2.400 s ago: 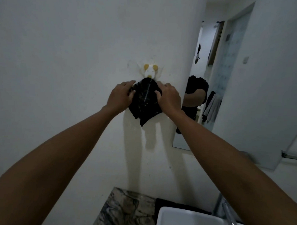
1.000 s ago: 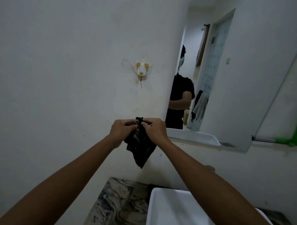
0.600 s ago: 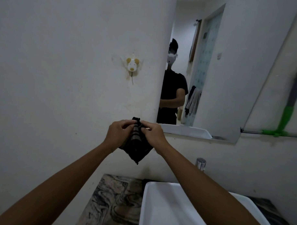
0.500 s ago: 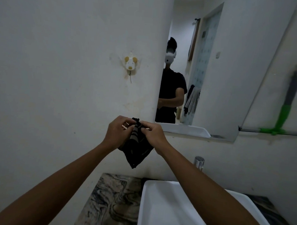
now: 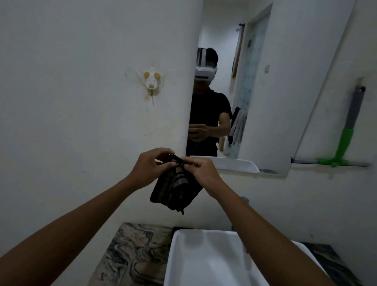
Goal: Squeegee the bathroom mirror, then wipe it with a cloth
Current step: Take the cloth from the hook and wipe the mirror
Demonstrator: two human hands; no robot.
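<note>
Sink: white basin (image 5: pixel 202 261) at the bottom, marbled counter (image 5: pixel 134 254) to its left
Cloth: dark striped cloth (image 5: pixel 175 189) hangs above the sink, in front of the wall
Left hand: left hand (image 5: pixel 149 170) pinches the cloth's top edge
Right hand: right hand (image 5: pixel 201 172) pinches the same edge, just beside the left
Mirror: mirror (image 5: pixel 270 85) on the wall behind, up and right
Hook: animal-shaped hook (image 5: pixel 151 82) left of the mirror
Squeegee: green squeegee (image 5: pixel 343 146) against the wall, right of the mirror

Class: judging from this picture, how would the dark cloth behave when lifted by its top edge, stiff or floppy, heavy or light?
Probably floppy: the cloth hangs in folds below the left hand and right hand pinching its top. Likely light, since fingertip pinches alone carry it. It seems unlikely to slip, being bunched where it is pinched.
</note>
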